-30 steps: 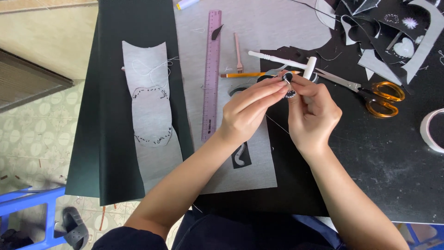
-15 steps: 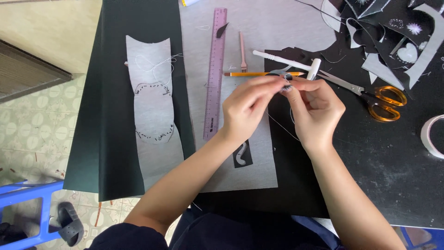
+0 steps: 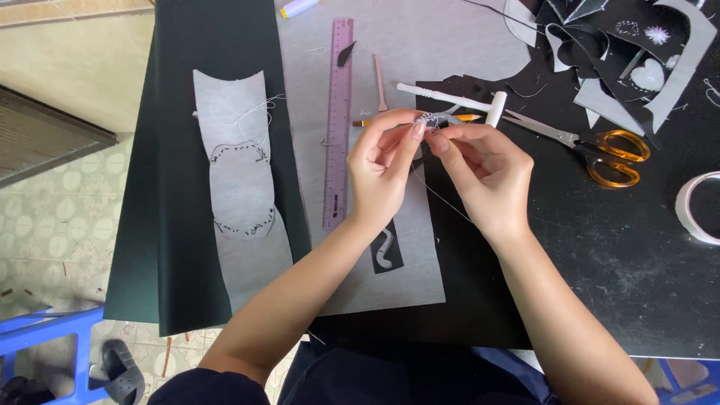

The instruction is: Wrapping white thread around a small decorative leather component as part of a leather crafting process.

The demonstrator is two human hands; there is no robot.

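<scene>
Near edge: both forearms come in over the black worktop. A small black strip with a pale curl lies on the grey sheet just near of the wrists.

Left hand: fingers pinched together at the tips on a small beaded piece. Right hand: fingers closed on the same piece from the right side, tips meeting the left hand's. A thin thread hangs from the piece down between the hands. Piece sits mid-scene, held above the sheet's edge.

Left of the hands: purple ruler lying near-to-far, then a long grey fabric strip with two stitched rings on dark cloth.

Just far of the hands: white hammer, pencil partly hidden. Right: orange-handled scissors, tape roll at the right edge.

Far right: heap of grey and black offcuts. Far centre: spool of thread.
</scene>
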